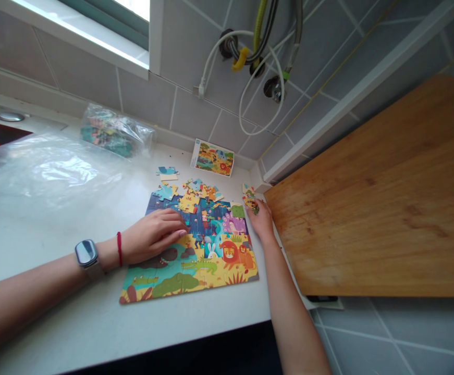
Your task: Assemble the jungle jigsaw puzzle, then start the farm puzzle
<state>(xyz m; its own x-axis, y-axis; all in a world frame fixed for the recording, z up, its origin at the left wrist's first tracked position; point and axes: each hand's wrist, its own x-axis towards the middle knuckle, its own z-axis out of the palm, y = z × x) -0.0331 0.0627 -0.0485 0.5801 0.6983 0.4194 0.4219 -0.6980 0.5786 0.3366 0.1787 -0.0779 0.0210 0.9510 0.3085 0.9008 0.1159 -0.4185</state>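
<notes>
A jigsaw puzzle [195, 273] of animals lies partly joined on the white counter, its lower rows showing a lion, a crocodile and a rabbit. My left hand [158, 234] rests on its left half, fingers stretched out and holding nothing. Past the puzzle's right edge, my right hand [260, 219] has its fingers closed on a puzzle piece [252, 204], partly hidden by them. Another loose piece [247, 189] lies just beyond that one. Several loose pieces [199, 190] are heaped along the upper edge, some overlapping the puzzle. Two blue pieces [167, 172] sit at the upper left.
A picture card [213, 158] of an animal scene leans near the tiled wall. On the left are a clear plastic bag [54, 166] and a bag of colourful pieces [109, 133]. A wooden board [387, 198] stands close on the right. Hoses and a white cable [242, 112] hang above.
</notes>
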